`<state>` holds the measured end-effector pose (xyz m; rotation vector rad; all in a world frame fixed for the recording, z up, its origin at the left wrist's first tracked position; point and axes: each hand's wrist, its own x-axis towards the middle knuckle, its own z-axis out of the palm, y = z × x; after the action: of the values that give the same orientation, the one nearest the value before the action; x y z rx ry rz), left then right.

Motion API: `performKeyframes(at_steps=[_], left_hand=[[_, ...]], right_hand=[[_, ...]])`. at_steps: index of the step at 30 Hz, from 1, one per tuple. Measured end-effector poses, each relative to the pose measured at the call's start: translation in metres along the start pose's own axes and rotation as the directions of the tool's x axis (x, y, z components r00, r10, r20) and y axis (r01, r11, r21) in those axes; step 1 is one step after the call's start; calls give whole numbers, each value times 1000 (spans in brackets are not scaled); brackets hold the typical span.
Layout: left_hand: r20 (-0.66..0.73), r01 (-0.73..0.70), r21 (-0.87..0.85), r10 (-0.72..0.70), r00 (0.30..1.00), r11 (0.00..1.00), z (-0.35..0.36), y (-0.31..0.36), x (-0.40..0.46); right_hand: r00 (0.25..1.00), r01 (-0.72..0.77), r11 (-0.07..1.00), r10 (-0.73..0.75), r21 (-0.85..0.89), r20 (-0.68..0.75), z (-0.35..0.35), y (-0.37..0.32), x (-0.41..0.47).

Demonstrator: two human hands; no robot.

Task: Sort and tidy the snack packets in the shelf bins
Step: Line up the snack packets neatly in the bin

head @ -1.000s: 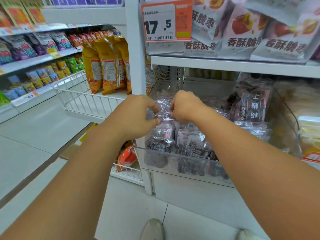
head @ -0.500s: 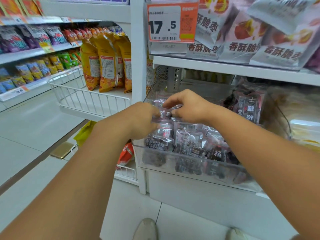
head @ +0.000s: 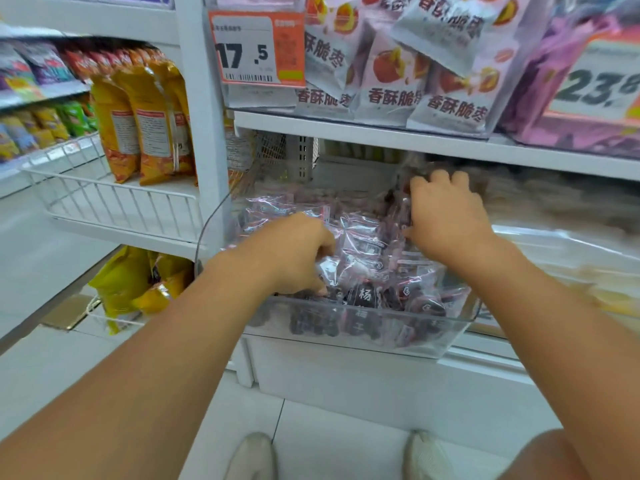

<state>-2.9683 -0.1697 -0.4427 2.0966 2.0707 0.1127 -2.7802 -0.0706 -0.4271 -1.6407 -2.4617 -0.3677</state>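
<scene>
Left hand (head: pixel 294 254) fingers curled into packets (head: pixel 367 271); right hand (head: pixel 446 216) fingers clamped on rear packets.

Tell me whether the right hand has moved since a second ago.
Yes. The right hand has moved away from the left hand, toward the back right of the clear bin.

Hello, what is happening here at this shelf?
A person is tidying small clear packets of dark snacks in a transparent plastic shelf bin. The left hand is down among the packets near the front. The right hand presses on packets further back. Whether either hand grips a packet cannot be told.
</scene>
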Motion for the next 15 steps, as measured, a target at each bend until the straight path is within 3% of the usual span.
performKeyframes(at_steps=[6, 10, 12, 15], left_hand=[[73, 2, 70, -7, 997, 998, 7, -12, 17], [30, 17, 52, -18, 999, 999, 3, -16, 13], [-32, 32, 56, -31, 999, 998, -2, -21, 7], [-117, 44, 24, -41, 992, 999, -6, -32, 0]], right_hand=[[996, 76, 993, -79, 91, 29, -3, -7, -4], [957, 214, 970, -185, 116, -222, -25, -13, -20], [922, 291, 919, -196, 265, -333, -44, -18, -30], [939, 344, 718, -242, 605, -246, -57, -30, -43]])
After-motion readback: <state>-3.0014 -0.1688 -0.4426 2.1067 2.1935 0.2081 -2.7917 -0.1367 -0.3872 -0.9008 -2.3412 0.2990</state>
